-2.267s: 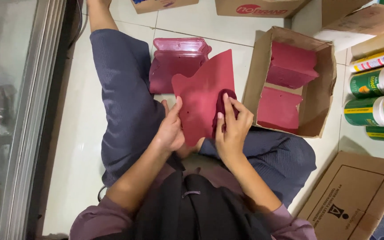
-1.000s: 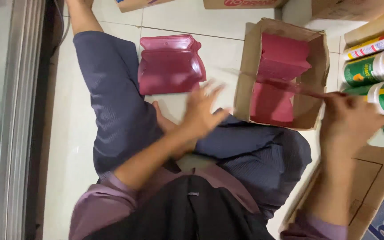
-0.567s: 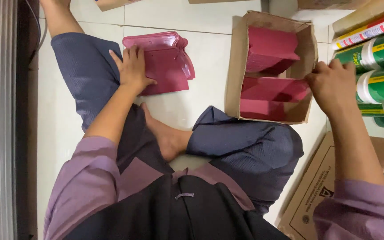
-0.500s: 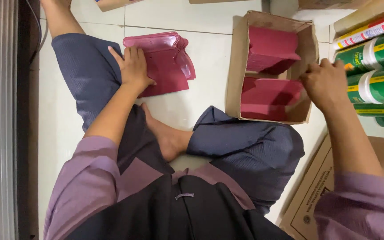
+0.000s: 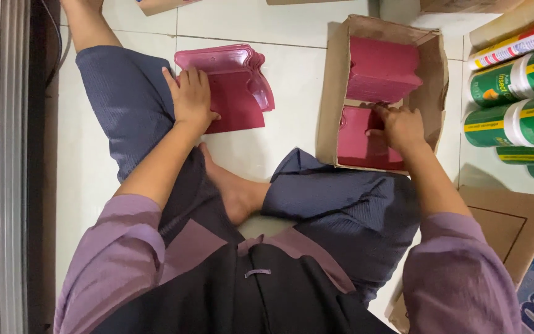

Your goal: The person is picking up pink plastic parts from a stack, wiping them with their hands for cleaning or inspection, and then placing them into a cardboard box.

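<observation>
L hand [image 5: 191,99] lies flat, fingers together, on the stack of maroon pouches [image 5: 242,93] on white floor tiles, upper centre of frame. R hand [image 5: 402,127] is inside the cardboard box [image 5: 329,105], upper right, fingertips curled, pressing a maroon pouch [image 5: 360,142] there. Green cans [image 5: 514,99] at far right.

magenta pouches [image 5: 236,93], brown cardboard box [image 5: 329,93], green cans [image 5: 514,99], white floor tiles [image 5: 292,68]

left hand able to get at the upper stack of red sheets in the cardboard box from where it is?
Probably not without shifting. The left hand rests on the floor pile of red sheets, and the cardboard box wall stands between it and the upper stack. The right hand is already inside.
</observation>
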